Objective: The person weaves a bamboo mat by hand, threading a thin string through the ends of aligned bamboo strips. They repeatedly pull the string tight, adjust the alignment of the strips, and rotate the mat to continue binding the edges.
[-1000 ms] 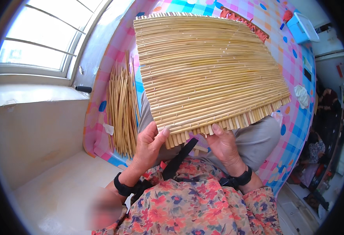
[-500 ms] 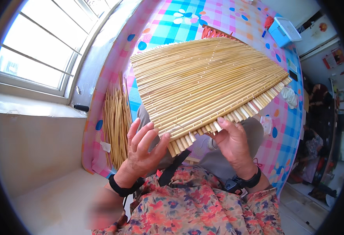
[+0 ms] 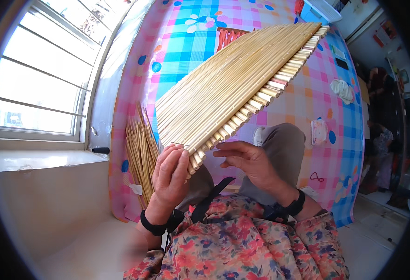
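Observation:
A mat of thin yellow reeds, stitched together with pale thread, slants up and away from my lap, its cut ends forming a jagged right edge. My left hand grips its near corner, fingers closed around the reeds. A thin dark needle-like sliver lies across the mat just above those fingertips. Beside the cut ends, my right hand has its thumb and index finger close together; whatever they pinch is too small to make out.
Loose reeds are bundled on the checked sheet at left, near the window wall. Behind the mat sits a red lattice-like item. A white cloth, a small packet and a blue-white box lie to the right.
The mat has swung so its far end points up and right, its cut edge now steeper. My right hand has let go of its edge; my left hand has closed on the near corner.

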`<move>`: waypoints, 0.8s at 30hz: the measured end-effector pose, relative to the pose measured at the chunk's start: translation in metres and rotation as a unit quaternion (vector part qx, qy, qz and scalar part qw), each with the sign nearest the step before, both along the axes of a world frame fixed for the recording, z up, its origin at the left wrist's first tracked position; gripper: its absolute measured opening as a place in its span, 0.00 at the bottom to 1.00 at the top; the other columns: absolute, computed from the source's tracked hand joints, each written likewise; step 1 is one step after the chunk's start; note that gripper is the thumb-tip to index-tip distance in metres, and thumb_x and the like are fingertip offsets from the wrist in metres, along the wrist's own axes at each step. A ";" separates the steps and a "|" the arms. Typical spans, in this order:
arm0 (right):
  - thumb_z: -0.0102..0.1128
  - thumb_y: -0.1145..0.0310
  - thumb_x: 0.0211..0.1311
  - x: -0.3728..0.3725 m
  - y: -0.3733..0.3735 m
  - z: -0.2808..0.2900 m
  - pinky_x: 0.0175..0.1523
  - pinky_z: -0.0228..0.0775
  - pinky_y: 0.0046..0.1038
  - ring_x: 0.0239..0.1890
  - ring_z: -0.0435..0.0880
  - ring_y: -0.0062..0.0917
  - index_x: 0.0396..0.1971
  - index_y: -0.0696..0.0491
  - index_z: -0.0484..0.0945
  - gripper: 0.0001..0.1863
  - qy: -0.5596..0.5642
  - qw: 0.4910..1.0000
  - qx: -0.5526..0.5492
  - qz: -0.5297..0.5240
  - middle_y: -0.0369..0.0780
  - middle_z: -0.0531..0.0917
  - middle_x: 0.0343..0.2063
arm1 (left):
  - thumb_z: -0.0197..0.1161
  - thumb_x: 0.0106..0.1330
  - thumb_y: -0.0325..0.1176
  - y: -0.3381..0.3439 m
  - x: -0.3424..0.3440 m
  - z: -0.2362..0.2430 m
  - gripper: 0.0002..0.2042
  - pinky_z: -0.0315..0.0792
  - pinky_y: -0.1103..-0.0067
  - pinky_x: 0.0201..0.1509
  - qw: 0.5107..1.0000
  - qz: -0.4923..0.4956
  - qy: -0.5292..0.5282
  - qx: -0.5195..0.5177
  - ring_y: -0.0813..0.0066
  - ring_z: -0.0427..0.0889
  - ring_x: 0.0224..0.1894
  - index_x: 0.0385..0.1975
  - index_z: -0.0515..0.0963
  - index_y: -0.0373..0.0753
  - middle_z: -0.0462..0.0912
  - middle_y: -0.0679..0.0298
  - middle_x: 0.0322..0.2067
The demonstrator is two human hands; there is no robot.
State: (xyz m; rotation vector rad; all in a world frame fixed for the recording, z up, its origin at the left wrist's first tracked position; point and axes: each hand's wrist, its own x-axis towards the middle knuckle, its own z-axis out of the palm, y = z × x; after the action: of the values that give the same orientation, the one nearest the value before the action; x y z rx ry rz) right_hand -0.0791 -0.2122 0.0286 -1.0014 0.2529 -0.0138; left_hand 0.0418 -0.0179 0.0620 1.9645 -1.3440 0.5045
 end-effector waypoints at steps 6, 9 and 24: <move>0.58 0.72 0.69 0.025 0.007 0.004 0.36 0.73 0.19 0.36 0.82 0.17 0.50 0.57 0.80 0.13 -0.015 0.997 -0.079 -0.004 0.36 0.83 0.36 | 0.65 0.55 0.16 0.002 -0.002 0.005 0.18 0.78 0.62 0.57 1.000 0.005 0.005 0.020 0.54 0.81 0.50 0.48 0.77 0.29 0.78 0.54 0.45; 0.59 0.71 0.69 0.036 0.008 0.024 0.29 0.68 0.17 0.25 0.77 0.13 0.49 0.56 0.81 0.12 0.032 0.997 -0.067 0.020 0.34 0.81 0.29 | 0.65 0.61 0.20 0.002 -0.001 0.006 0.17 0.77 0.65 0.56 1.000 0.015 0.011 0.026 0.55 0.80 0.50 0.50 0.75 0.30 0.77 0.53 0.47; 0.63 0.67 0.65 0.037 0.000 0.017 0.39 0.75 0.28 0.32 0.86 0.29 0.45 0.56 0.83 0.12 -0.076 0.954 -0.290 0.015 0.45 0.86 0.32 | 0.67 0.59 0.19 0.002 -0.007 0.007 0.18 0.76 0.66 0.56 0.998 0.011 0.027 0.053 0.56 0.79 0.51 0.50 0.75 0.32 0.77 0.55 0.47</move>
State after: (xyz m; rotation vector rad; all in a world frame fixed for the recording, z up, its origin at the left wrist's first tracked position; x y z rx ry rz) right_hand -0.0419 -0.2125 0.0453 -1.5825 0.0892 -0.1445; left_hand 0.0347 -0.0155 0.0693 2.0651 -1.3420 0.3945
